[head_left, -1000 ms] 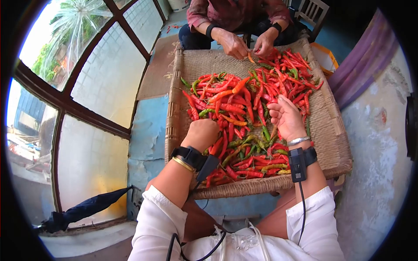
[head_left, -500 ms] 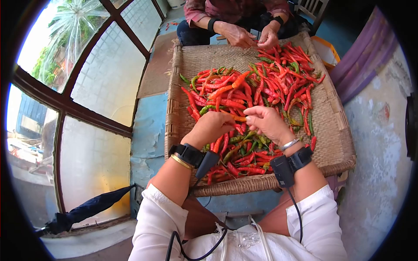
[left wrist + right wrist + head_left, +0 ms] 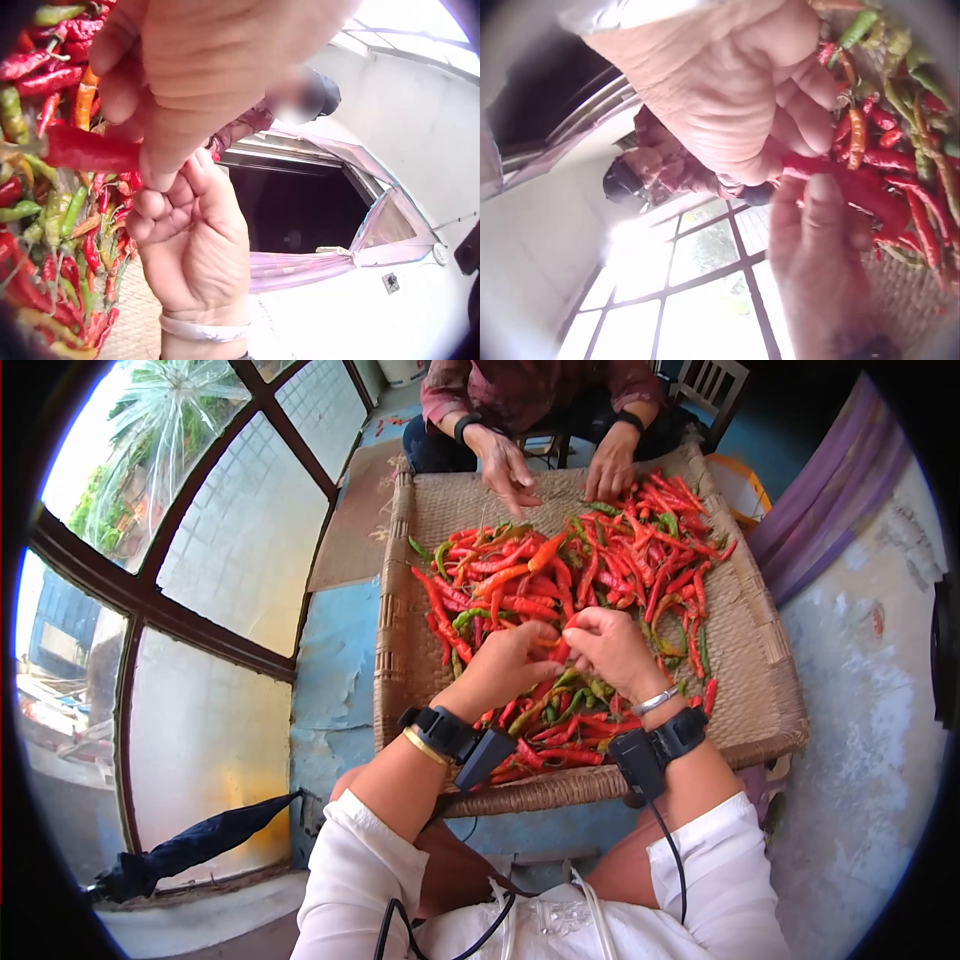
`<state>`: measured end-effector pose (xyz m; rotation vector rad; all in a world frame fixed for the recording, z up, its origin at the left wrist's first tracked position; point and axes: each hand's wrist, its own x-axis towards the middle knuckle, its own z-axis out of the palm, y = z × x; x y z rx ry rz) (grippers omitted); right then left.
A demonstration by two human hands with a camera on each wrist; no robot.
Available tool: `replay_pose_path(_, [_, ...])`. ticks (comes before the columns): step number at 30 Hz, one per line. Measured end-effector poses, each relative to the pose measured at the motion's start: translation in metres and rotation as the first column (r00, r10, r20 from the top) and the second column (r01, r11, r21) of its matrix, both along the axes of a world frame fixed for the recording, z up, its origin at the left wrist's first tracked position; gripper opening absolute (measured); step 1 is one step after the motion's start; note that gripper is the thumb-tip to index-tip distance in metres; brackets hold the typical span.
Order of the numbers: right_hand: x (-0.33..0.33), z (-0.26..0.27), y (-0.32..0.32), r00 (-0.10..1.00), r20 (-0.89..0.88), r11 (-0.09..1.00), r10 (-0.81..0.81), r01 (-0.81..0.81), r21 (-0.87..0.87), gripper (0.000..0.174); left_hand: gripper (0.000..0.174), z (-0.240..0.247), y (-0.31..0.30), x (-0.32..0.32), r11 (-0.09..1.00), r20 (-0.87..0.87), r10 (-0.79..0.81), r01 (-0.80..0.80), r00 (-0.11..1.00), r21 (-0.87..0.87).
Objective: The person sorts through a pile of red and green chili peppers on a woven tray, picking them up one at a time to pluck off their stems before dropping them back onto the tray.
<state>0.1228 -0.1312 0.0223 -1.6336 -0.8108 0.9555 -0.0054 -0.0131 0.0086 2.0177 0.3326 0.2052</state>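
A red chili pepper [image 3: 94, 150] is pinched between the thumb and fingers of my left hand [image 3: 515, 660]. My right hand [image 3: 618, 652] meets it over the pile, its curled thumb and fingertips pinching one end of the same pepper [image 3: 862, 191]. The two hands' fingertips almost touch in the head view. Under them lies a heap of red, green and orange chili peppers [image 3: 570, 745] on a woven tray [image 3: 740, 660]. The pepper is mostly covered by fingers in the head view.
Across the tray sits another person; one hand [image 3: 505, 470] is stretched over the weave, the other [image 3: 610, 465] rests by the far peppers. A framed window [image 3: 225, 540] stands to the left, with a folded umbrella [image 3: 200, 840] below. A purple curtain [image 3: 835, 500] hangs at right.
My right hand has come left from the pile to meet my left hand, and both now hold one red pepper. The other person's hands have moved apart.
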Motion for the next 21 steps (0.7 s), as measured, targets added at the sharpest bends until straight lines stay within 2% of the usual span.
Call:
replay_pose_path(1, [0.008,0.002,-0.001,0.990,-0.061,0.992,-0.125,0.127,0.022,0.014,0.021,-0.001,0.002,-0.003,0.991,0.021,0.000,-0.003,1.000,0.132])
replay_pose_path(2, [0.016,0.005,-0.002,0.961,-0.125,0.967,-0.245,0.252,0.041,0.014,0.021,-0.006,0.007,-0.006,0.990,0.041,-0.003,-0.002,0.999,0.141])
replay_pose_path(3, [0.022,0.009,-0.005,0.913,-0.205,0.924,-0.353,0.375,0.080,0.015,0.018,-0.014,0.014,-0.007,0.932,-0.096,-0.040,0.072,0.995,0.356])
replay_pose_path(4, [0.031,0.006,-0.007,0.859,-0.291,0.869,-0.422,0.475,0.141,0.015,0.017,-0.016,0.017,-0.008,0.824,-0.237,-0.037,0.164,0.971,0.542])
replay_pose_path(5, [0.035,0.004,-0.007,0.770,-0.418,0.779,-0.483,0.595,0.196,0.016,0.017,-0.017,0.019,-0.007,0.818,-0.221,-0.037,0.157,0.975,0.554])
replay_pose_path(6, [0.038,0.000,-0.007,0.664,-0.544,0.672,-0.513,0.705,0.227,0.018,0.018,-0.016,0.018,-0.007,0.766,-0.351,-0.052,0.263,0.935,0.586])
replay_pose_path(7, [0.045,-0.009,-0.010,0.648,-0.583,0.690,-0.490,0.697,0.195,0.021,0.021,-0.016,0.017,-0.008,0.711,-0.479,-0.055,0.371,0.876,0.597])
replay_pose_path(8, [0.046,-0.019,-0.012,0.651,-0.580,0.687,-0.489,0.697,0.203,0.021,0.021,-0.016,0.015,-0.010,0.708,-0.473,-0.055,0.368,0.879,0.603])
replay_pose_path(10, [0.041,-0.021,-0.011,0.637,-0.668,0.804,-0.385,0.587,0.097,0.018,0.026,-0.015,0.013,-0.015,0.656,-0.477,-0.087,0.410,0.875,0.633])
replay_pose_path(11, [0.035,-0.016,-0.010,0.667,-0.646,0.844,-0.370,0.533,0.067,0.020,0.019,-0.027,0.015,-0.019,0.647,-0.413,-0.083,0.364,0.907,0.670])
replay_pose_path(14, [0.026,-0.014,-0.006,0.814,-0.558,0.946,-0.158,0.286,0.150,0.029,0.020,-0.024,0.013,-0.019,0.621,-0.442,-0.058,0.379,0.895,0.686])
replay_pose_path(16, [0.019,-0.008,-0.006,0.839,-0.530,0.961,-0.122,0.233,0.147,0.029,0.019,-0.021,0.012,-0.017,0.582,-0.443,-0.074,0.399,0.893,0.708])
replay_pose_path(18, [0.016,-0.009,-0.005,0.881,-0.463,0.982,-0.093,0.157,0.102,0.030,0.032,-0.018,0.010,-0.014,0.574,-0.513,-0.094,0.468,0.853,0.672])
replay_pose_path(21, [0.012,-0.008,-0.003,0.896,-0.435,0.989,-0.094,0.133,0.062,0.029,0.030,-0.016,0.010,-0.015,0.600,-0.490,-0.100,0.446,0.866,0.664])
